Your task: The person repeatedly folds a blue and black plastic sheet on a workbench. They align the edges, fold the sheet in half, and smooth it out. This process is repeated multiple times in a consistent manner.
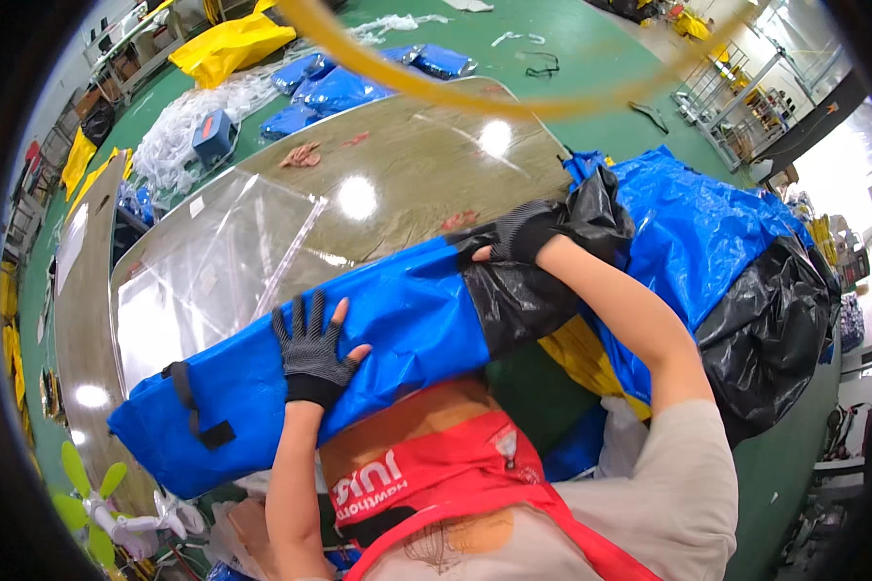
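A long folded blue and black waterproof fabric piece (412,300), like a bag or cover, lies across the near side of the table in front of me. My left hand (315,353), in a dark fingerless-tipped glove, rests flat on the blue part with its fingers spread. On the black part, my right hand (526,234), gloved alike, bends over bunched material, its bare thumb showing; the other fingers are partly hidden. A black strap (182,392) and a small black patch (217,435) sit on the blue part's left end.
The shiny brown table (417,160) carries clear plastic sheeting (208,257) and reddish scraps (300,155). A large blue and black pile (702,232) stands at the right. A green-bladed fan (97,504) is at the lower left. Blue packages (344,89) lie beyond the table.
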The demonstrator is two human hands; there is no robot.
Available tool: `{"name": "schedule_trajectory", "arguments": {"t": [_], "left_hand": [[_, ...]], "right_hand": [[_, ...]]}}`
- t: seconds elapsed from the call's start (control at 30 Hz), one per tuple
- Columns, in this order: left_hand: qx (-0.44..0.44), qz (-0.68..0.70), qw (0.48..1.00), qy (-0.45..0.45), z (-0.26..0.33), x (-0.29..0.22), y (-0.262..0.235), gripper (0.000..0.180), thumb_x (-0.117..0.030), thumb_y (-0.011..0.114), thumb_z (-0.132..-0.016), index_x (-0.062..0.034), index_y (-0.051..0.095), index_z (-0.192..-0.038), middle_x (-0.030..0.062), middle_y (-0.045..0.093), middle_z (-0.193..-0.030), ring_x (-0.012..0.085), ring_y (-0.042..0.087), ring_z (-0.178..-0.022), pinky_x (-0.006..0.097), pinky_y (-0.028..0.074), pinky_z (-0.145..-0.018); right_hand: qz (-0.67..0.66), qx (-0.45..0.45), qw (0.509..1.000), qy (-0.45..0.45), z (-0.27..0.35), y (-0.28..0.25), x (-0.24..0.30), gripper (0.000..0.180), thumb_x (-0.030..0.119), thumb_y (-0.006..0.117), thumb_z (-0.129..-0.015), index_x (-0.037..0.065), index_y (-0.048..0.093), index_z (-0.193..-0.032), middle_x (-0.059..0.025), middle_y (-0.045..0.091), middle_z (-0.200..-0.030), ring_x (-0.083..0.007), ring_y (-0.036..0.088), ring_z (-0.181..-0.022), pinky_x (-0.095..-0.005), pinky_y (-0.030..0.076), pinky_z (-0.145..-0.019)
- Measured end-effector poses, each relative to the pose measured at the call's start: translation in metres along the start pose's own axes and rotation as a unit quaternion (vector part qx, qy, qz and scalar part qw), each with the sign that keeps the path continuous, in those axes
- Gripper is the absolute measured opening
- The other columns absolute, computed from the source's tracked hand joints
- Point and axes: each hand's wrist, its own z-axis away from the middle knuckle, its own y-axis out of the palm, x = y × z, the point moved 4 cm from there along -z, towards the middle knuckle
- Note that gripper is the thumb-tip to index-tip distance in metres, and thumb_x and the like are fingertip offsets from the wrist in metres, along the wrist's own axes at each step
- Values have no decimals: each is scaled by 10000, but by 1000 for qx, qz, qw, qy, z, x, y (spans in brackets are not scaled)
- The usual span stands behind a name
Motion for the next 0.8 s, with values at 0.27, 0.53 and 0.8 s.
{"name": "schedule_trajectory", "arguments": {"t": [0.27,0.53,0.8], "left_hand": [[92,-20,994,58,-25,-24,51,841,-608,597,-732,-194,354,-1422,165,215,-1510,373,132,-1404,600,-45,-1099],[156,-93,982,-42,-27,-14,53,819,-556,513,-826,-108,250,-1459,201,144,-1522,361,77,-1418,561,-55,-1105],[27,80,983,164,-91,-159,68,923,-714,523,-721,-118,358,-1407,215,285,-1464,437,214,-1352,616,53,-1080]], "right_hand": [[-90,-145,974,-150,86,4,-132,612,526,713,-669,78,616,-1075,-178,576,-1161,-379,451,-1193,-504,247,-1049],[-74,59,995,38,-16,30,-115,783,722,574,-682,57,646,-1089,-204,639,-1068,-353,619,-987,-406,483,-850],[-74,-96,988,95,-2,18,-108,735,686,625,-650,68,661,-1046,-191,659,-1001,-356,633,-923,-411,481,-826]]}}
